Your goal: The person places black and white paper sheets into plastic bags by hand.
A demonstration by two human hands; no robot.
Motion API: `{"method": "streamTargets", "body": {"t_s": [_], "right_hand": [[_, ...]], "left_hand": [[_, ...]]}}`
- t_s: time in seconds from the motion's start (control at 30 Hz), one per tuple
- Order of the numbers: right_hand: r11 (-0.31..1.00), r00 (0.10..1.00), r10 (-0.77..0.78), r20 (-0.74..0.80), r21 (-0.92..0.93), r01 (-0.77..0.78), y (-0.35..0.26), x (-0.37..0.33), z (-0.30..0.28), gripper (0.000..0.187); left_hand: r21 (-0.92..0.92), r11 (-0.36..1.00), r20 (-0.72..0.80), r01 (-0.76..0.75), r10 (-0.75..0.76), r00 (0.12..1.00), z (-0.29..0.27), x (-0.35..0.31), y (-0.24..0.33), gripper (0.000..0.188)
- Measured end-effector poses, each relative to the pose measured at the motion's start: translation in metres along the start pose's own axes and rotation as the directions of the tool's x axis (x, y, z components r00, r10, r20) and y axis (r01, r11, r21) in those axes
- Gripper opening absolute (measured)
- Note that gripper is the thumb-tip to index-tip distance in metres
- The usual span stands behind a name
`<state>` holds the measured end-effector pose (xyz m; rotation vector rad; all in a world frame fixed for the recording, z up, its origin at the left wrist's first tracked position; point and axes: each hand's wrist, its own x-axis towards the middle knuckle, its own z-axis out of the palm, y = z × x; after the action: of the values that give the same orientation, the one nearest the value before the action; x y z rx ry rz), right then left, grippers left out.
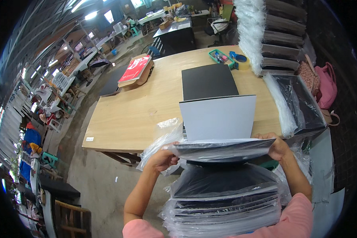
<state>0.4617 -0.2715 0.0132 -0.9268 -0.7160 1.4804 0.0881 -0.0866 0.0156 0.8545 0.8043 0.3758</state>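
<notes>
Between my two hands is a black board in a clear plastic sleeve [226, 152], tilted up above a stack in front of my body. My left hand [163, 158] grips its left edge with curled fingers. At its right edge my right hand [279, 147] is closed, some fingers hidden behind it. Below it lies the stack of black boards in clear plastic [226, 200]. Just beyond, a white-faced board [218, 119] leans up on the table, with a flat black board [209, 82] behind it. Loose clear plastic sleeves [160, 142] hang over the table's near edge beside my left hand.
The wooden table [123, 115] bears a red-covered pad [135, 69], a green basket [221, 58] and tape rolls [240, 61]. Tall stacks of wrapped boards [281, 35] stand at right, near a pink bag [326, 85]. A wooden chair [71, 218] is at lower left.
</notes>
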Motion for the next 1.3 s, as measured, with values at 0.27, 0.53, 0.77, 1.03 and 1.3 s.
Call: {"method": "streamTargets", "body": {"t_s": [0.27, 0.53, 0.77, 1.03, 1.3], "right_hand": [[0.979, 0.999, -0.034, 0.0, -0.199, 0.034, 0.132, -0.01, -0.089, 0.015], [0.881, 0.967, 0.212, -0.144, -0.4, -0.253, 0.183, 0.017, -0.108, 0.017], [0.443, 0.908, -0.218, -0.358, -0.865, -0.235, 0.213, 0.024, -0.096, 0.019], [0.768, 0.947, -0.23, 0.223, -0.556, 0.317, 0.092, -0.036, -0.052, 0.037], [0.441, 0.793, -0.503, 0.343, -0.688, 0.577, 0.128, -0.099, -0.039, 0.036]], "left_hand": [[0.515, 0.836, -0.195, -0.188, 0.328, 0.924, -0.023, 0.038, -0.136, 0.028], [0.584, 0.769, -0.415, -0.259, 0.558, 0.719, -0.102, 0.076, -0.269, 0.036], [0.622, 0.58, -0.625, -0.526, 0.772, 0.114, -0.13, -0.02, -0.19, 0.08], [0.153, 0.57, -0.318, -0.807, 0.802, 0.506, 0.004, -0.068, -0.087, 0.109], [0.492, 0.306, 0.311, -0.815, 0.812, 0.493, 0.015, -0.074, -0.135, 0.043]]}}
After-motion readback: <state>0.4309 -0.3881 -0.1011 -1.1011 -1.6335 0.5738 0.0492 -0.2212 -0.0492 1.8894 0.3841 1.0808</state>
